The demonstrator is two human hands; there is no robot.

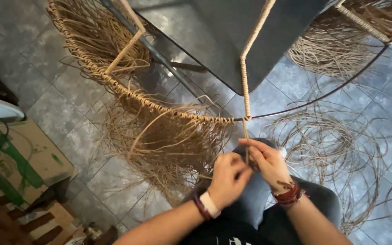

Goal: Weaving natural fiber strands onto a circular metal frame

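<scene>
A dark metal chair frame [323,94] curves in front of me, its rim partly wrapped in tan rattan weave [128,93] with many loose strand ends hanging down. A wrapped vertical rod [247,86] meets the rim at a knot. Below that knot a thin rattan strand [246,135] runs down into my hands. My right hand [268,163] pinches the strand between its fingers. My left hand [227,179] is closed beside it, touching the right hand and the strand's lower part.
Loose coils of rattan [332,149] lie on the grey tiled floor [51,81] at the right. A cardboard box with green print [19,159] and wooden slats [19,222] sit at lower left. My knees in dark trousers are below the hands.
</scene>
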